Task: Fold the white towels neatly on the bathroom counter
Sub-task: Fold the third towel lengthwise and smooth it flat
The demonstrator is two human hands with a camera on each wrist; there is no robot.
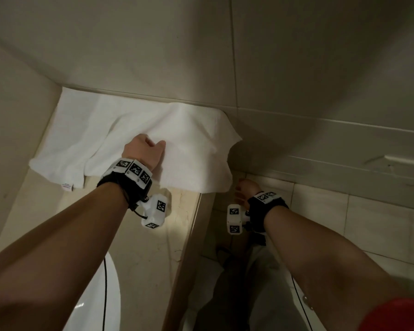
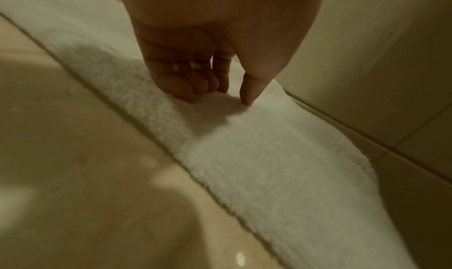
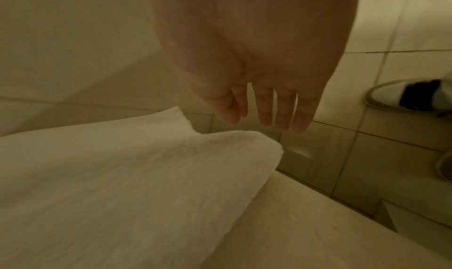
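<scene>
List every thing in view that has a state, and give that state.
white towel: partly folded, rumpled, right end overhanging the counter edge
left hand: fingers curled, resting on the towel, thumb tip pressing it
right hand: fingers straight, holding nothing, beside the overhanging corner
counter: towel lying across its far end

Beige marble counter (image 1: pixel 153 254), polished, set into a corner against tiled walls. One white towel (image 1: pixel 191 139) lies directly on it along the back wall, rumpled, its right end overhanging the counter's edge. A small label (image 1: pixel 67 187) shows at the towel's near left corner. Tiled floor (image 1: pixel 344 211) lies beyond the edge.
</scene>
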